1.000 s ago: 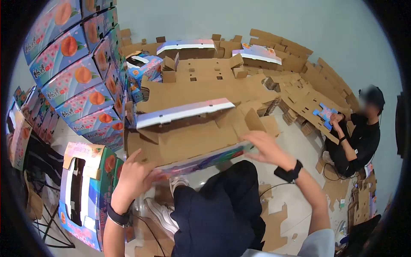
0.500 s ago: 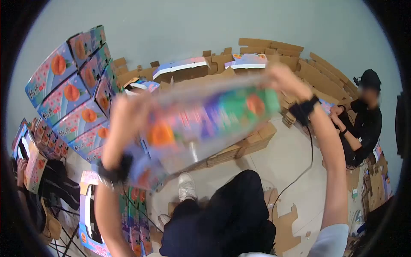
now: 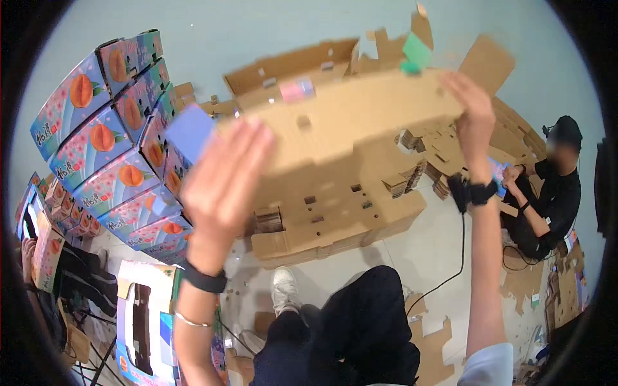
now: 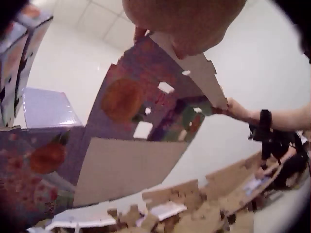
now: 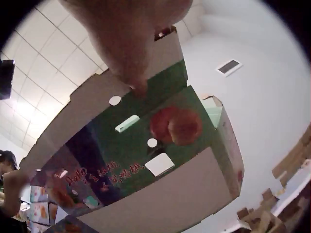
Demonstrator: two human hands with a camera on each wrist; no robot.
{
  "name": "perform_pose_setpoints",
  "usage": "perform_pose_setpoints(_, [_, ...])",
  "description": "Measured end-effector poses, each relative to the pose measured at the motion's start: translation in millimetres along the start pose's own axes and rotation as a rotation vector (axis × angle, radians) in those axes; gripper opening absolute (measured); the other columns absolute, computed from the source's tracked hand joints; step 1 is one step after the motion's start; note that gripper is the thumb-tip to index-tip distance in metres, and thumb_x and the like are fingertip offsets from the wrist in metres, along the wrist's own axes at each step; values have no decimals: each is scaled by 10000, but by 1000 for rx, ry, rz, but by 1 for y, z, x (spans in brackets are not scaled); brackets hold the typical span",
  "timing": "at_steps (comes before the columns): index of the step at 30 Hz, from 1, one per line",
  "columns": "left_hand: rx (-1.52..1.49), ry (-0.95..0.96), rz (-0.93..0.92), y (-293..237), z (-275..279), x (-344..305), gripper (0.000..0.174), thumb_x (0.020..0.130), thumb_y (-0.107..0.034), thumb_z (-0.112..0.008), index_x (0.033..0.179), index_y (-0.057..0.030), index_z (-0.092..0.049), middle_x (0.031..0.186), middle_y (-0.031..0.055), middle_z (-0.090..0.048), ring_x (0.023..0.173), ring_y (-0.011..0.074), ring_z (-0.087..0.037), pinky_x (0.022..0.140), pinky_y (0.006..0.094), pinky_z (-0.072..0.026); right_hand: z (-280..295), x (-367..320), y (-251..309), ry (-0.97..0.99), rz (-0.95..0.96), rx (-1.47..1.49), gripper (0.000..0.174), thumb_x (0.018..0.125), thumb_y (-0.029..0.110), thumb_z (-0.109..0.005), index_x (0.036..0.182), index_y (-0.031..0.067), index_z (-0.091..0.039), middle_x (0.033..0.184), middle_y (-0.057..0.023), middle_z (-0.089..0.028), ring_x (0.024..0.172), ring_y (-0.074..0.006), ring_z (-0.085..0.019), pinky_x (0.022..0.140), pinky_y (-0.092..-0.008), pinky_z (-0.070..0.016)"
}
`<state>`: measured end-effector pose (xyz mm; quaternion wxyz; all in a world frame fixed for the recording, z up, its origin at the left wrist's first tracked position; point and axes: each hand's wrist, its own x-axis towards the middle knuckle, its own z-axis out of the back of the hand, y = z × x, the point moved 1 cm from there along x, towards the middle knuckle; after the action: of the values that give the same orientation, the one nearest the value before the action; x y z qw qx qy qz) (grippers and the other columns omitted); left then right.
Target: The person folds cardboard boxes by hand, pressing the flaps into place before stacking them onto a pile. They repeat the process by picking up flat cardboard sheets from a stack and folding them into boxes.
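Observation:
An unfolded fruit carton [image 3: 360,109] is raised in front of me, a plain brown face toward the head camera and its flaps sticking out. Its left part is pinched by my left hand [image 3: 225,174], fingers laid over the brown side; the left wrist view shows the thumb on the printed side. At the other end, my right hand [image 3: 473,106] grips the top edge. In the right wrist view, the carton's outside [image 5: 121,150] is green and purple with a peach picture and punched holes. Below lies a stack of flat cardboard blanks [image 3: 335,231].
Finished peach cartons [image 3: 103,138] are piled high on the left. Another carton [image 3: 145,321] with a handle slot stands beside my left forearm. A person in black [image 3: 560,193] sits at the right, holding a blue printed piece. Cardboard scraps [image 3: 431,347] lie on the floor.
Both hands have lifted the carton from low before my knees and tipped it, so its brown face now shows instead of the printed side. The blanks beneath have come into view.

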<state>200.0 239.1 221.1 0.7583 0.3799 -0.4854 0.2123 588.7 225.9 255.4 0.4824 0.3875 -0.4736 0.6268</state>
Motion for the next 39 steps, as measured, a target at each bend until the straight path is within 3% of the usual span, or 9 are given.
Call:
perform_pose_setpoints(5, [-323,576,137,-84,-64,-171,533,753,-60,-577,1284,-38,-547,1288,150,-576,1192,266,-563,953,387,-493,-60,-211,19,296,-196,188,428,705,-78,-527,1031,132,-706,1069,-92,-680,992,-315,-602,871,-411,-473])
perform_pose_setpoints(7, [-295,868,104,-114,-93,-255,566,766,-94,-569,1326,-50,-508,1313,140,-556,1201,258,-553,926,365,-505,-81,-331,29,776,-393,278,405,707,-27,-552,1048,135,-701,1054,-92,-678,999,-310,-595,874,-428,-450])
perform_pose_setpoints(8, [-258,1068,70,-127,-99,-285,570,771,-107,-569,1336,-68,-505,1327,137,-545,1207,260,-548,909,360,-514,-84,-381,43,807,-211,147,446,714,-23,-558,1110,143,-681,1103,-89,-659,1034,-297,-584,901,-415,-429])
perform_pose_setpoints(12, [-245,856,259,-134,-96,-318,605,783,-63,-535,1381,-119,-463,1367,116,-527,1220,259,-550,896,387,-521,-71,-376,70,788,-223,132,564,695,-9,-610,1233,158,-623,1190,-100,-621,1061,-289,-576,932,-408,-414])
perform_pose_setpoints(14, [-308,1161,334,-111,-91,-286,632,795,-94,-563,1411,-150,-435,1416,131,-470,1258,239,-514,826,347,-547,-71,-347,57,929,-260,190,607,677,-30,-618,1251,167,-610,1217,-96,-615,1057,-301,-579,926,-429,-423])
perform_pose_setpoints(21, [-104,448,-60,-9,-112,-66,554,733,-75,-606,1281,-31,-536,1341,121,-543,1174,270,-577,853,338,-549,-59,-213,18,477,-333,77,608,690,-65,-593,1251,170,-612,1222,-86,-620,982,-299,-614,827,-398,-490])
perform_pose_setpoints(25, [-106,259,-313,-33,-105,-34,517,754,-67,-590,1269,-33,-552,1325,114,-557,1181,299,-568,902,356,-535,-32,-275,24,435,-401,48,562,758,-46,-596,1272,182,-600,1197,-87,-633,993,-298,-630,790,-384,-509])
perform_pose_setpoints(34, [-215,929,198,-15,-77,-275,546,770,-38,-561,1314,-39,-515,1311,136,-565,1208,285,-545,1008,396,-457,-68,-308,124,752,-391,333,567,681,-53,-575,1214,137,-624,1189,-84,-621,1044,-320,-595,873,-408,-480])
perform_pose_setpoints(39, [-272,822,481,-37,-73,-322,644,703,65,-566,1334,-45,-496,1325,159,-550,1191,320,-549,1016,414,-448,-113,-265,108,767,-81,357,559,648,-27,-597,1185,122,-636,1150,-90,-630,1064,-312,-587,895,-413,-477])
